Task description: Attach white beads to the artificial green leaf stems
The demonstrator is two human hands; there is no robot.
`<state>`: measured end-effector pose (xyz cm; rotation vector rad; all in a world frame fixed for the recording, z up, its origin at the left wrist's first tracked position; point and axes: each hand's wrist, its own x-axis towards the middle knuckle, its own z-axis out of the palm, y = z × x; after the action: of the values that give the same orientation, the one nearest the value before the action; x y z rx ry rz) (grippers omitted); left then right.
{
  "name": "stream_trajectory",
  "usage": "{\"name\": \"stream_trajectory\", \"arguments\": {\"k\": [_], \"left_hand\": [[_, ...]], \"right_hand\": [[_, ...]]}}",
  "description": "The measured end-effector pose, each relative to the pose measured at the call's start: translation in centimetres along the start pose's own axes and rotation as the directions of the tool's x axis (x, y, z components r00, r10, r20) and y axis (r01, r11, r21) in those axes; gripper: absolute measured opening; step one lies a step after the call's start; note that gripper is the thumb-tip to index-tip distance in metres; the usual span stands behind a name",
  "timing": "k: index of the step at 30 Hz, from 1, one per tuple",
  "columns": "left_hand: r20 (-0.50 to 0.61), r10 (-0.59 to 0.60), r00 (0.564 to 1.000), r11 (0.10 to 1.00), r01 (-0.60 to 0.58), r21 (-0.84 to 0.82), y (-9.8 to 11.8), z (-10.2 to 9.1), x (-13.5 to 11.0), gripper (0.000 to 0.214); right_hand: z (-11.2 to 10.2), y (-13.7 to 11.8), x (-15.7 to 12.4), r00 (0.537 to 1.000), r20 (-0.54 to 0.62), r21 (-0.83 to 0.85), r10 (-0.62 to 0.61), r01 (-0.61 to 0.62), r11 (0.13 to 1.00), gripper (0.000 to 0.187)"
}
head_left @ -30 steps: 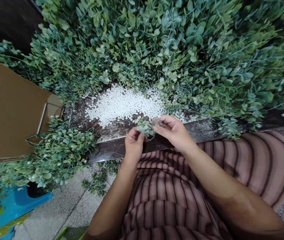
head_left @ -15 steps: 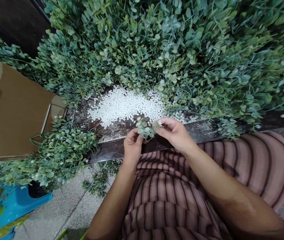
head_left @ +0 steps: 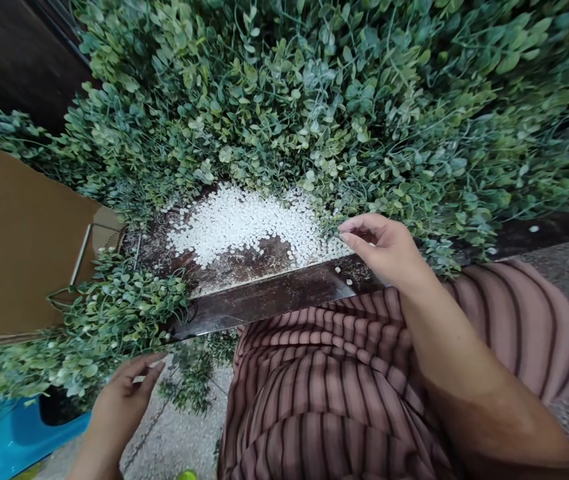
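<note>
My left hand (head_left: 127,397) hangs off the table edge at the lower left, beside the lower clump of leafy stems (head_left: 137,297). Its fingers are stretched, with a gap to the thumb, and I see nothing in them. Over the right end of a spread of white pellets (head_left: 234,223), my right hand (head_left: 389,250) has thumb and forefinger closed together. Their tips meet the edge of the big heap of artificial green foliage (head_left: 284,100); whatever is between them is too small to make out.
On the left stands a brown cardboard box (head_left: 19,247) with a bent metal wire (head_left: 81,257) at its side. The dark table edge (head_left: 259,297) runs across my lap. A blue plastic stool (head_left: 29,433) and a loose green sprig (head_left: 191,383) are at the lower left, over the speckled floor.
The small sprig held between both hands is gone from there. My left hand has moved down and left, past the table edge; my right hand has shifted right to the foliage.
</note>
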<state>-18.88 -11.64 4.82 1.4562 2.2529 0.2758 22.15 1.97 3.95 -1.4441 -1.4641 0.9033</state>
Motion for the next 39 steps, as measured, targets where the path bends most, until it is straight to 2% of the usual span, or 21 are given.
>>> {"name": "stream_trajectory", "arguments": {"k": [3,7,10,12,14,16,18,20,22,24,28,32,36,39], "left_hand": [[-0.038,0.086,0.996,0.996,-0.087,-0.010,2.3,0.8,0.6,0.042],[-0.037,0.274,0.961,0.942,-0.277,-0.188,9.3,3.4,1.7,0.029],[0.008,0.455,0.890,0.852,-0.433,-0.294,14.6,5.8,2.3,0.022],[0.057,0.558,0.828,0.790,-0.510,-0.341,17.3,7.2,2.4,0.021],[0.065,0.611,0.789,0.740,-0.539,-0.403,19.1,8.3,2.5,0.020],[0.063,0.608,0.791,0.710,-0.507,-0.489,20.2,9.2,2.7,0.017],[0.079,0.538,0.839,0.696,-0.390,-0.603,21.0,10.0,3.1,0.015],[0.143,0.435,0.889,0.663,-0.209,-0.718,21.9,10.7,3.5,0.017],[0.218,0.368,0.904,0.587,-0.044,-0.808,22.9,11.3,3.8,0.027],[0.245,0.372,0.895,0.496,0.031,-0.868,24.1,11.7,3.9,0.036],[0.205,0.406,0.891,0.379,0.040,-0.925,25.6,11.7,3.3,0.034],[0.175,0.319,0.931,0.319,0.069,-0.945,25.5,11.2,2.8,0.035],[0.112,0.329,0.938,0.306,0.006,-0.952,24.7,11.3,2.6,0.031],[0.048,0.362,0.931,0.323,-0.077,-0.943,24.1,11.7,2.5,0.029]], "right_hand": [[0.3,0.5,-0.2,0.997,0.021,-0.227,-0.070,0.073,0.971,0.014],[1.5,1.6,-0.2,0.988,0.042,-0.560,-0.147,0.146,0.816,0.020],[2.4,2.6,0.1,0.988,0.008,-0.684,-0.153,0.117,0.720,0.024],[2.7,3.1,0.5,0.987,-0.037,-0.685,-0.159,0.091,0.723,0.022],[2.7,3.2,0.7,0.981,-0.088,-0.624,-0.174,0.082,0.777,0.019],[2.4,2.8,0.8,0.971,-0.139,-0.506,-0.196,0.100,0.857,0.018],[2.1,2.1,0.7,0.962,-0.171,-0.355,-0.215,0.143,0.924,0.017],[1.8,1.2,0.4,0.959,-0.189,-0.214,-0.211,0.169,0.962,0.016],[1.6,0.4,0.0,0.961,-0.205,-0.115,-0.185,0.164,0.980,0.016],[1.7,-0.3,-0.3,0.961,-0.216,-0.067,-0.173,0.162,0.985,0.016],[2.2,-0.9,-0.8,0.953,-0.177,-0.038,-0.248,0.245,0.969,0.020],[2.5,-1.0,-1.1,0.958,-0.115,0.058,-0.264,0.271,0.961,0.021],[2.9,-1.1,-1.2,0.984,-0.111,0.294,-0.136,0.163,0.942,0.007],[3.0,-1.4,-1.2,0.993,-0.106,0.495,0.054,0.006,0.869,0.019]]}}
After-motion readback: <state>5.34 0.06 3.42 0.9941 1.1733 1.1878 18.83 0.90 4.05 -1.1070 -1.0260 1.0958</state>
